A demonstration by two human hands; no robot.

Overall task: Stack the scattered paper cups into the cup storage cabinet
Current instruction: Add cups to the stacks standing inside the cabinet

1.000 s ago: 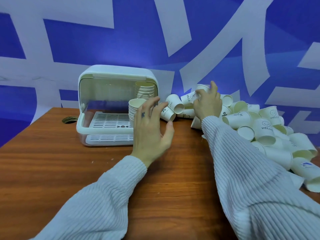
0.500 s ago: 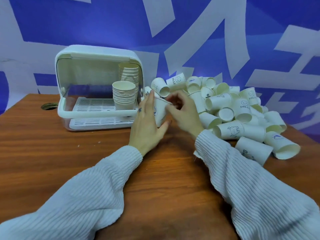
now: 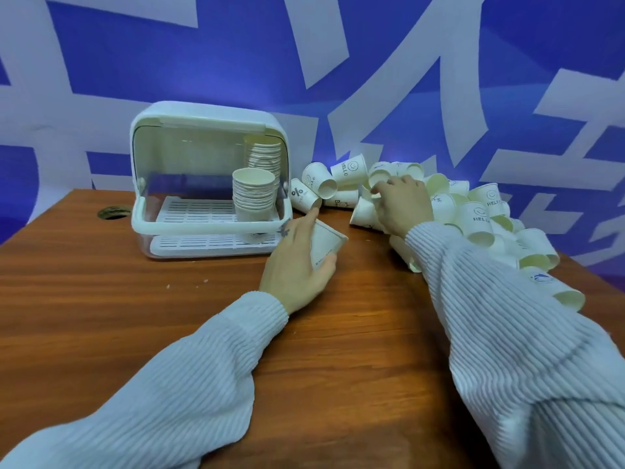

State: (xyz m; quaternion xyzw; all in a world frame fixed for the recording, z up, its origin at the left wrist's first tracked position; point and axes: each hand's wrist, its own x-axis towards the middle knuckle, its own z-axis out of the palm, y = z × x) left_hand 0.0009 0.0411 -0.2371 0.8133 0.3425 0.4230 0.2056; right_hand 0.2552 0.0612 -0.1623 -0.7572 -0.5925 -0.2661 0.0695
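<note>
Wooden counter [image 3: 101,299] carrying a white cabinet [image 3: 206,130] with its clear door raised. Inside the cabinet, on the slatted shelf at its right end, stand two stacks [image 3: 253,194] of nested cups, the taller one behind the shorter. Just right of the cabinet, the left hand [image 3: 294,265] grips a single cup [image 3: 326,243] tilted on its side, thumb beneath and fingers over it. Farther right of the cabinet lies a heap [image 3: 473,214] of loose cups, mostly on their sides, reaching the counter's right edge; the right hand [image 3: 402,204] rests in this heap, fingers curled round a cup rim [image 3: 378,179]. Left of the cabinet, a round cable hole [image 3: 113,212]. Behind the cabinet, a blue-and-white wall [image 3: 169,62].
</note>
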